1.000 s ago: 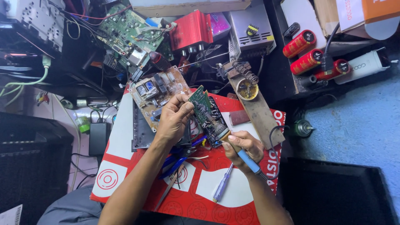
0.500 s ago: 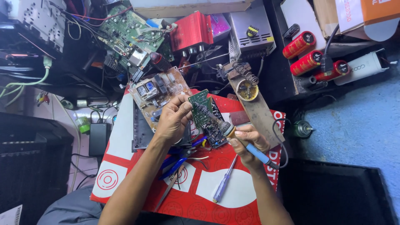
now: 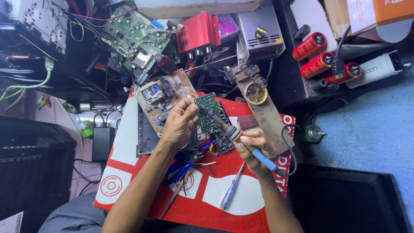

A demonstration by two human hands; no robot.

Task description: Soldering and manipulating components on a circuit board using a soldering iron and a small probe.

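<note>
My left hand (image 3: pixel 179 123) holds a small green circuit board (image 3: pixel 208 111) upright by its left edge, above the red and white mat (image 3: pixel 129 172). My right hand (image 3: pixel 258 149) grips a soldering iron with a blue handle (image 3: pixel 263 159); its metal tip (image 3: pixel 213 116) rests against the face of the green board. A dark second board (image 3: pixel 222 133) lies just under the tip. A brown board with relays (image 3: pixel 161 92) sits behind my left hand.
A purple screwdriver (image 3: pixel 230 192) and blue-handled pliers (image 3: pixel 181 168) lie on the mat. A wooden iron stand with a coil (image 3: pixel 258 99) stands to the right. Behind are a large green board (image 3: pixel 129 32), a red amplifier (image 3: pixel 198 32), a grey power supply (image 3: pixel 258 30) and red capacitors (image 3: pixel 317 54).
My right hand has moved the soldering iron up and left, bringing its tip onto the green board. My left hand has kept the board nearly still.
</note>
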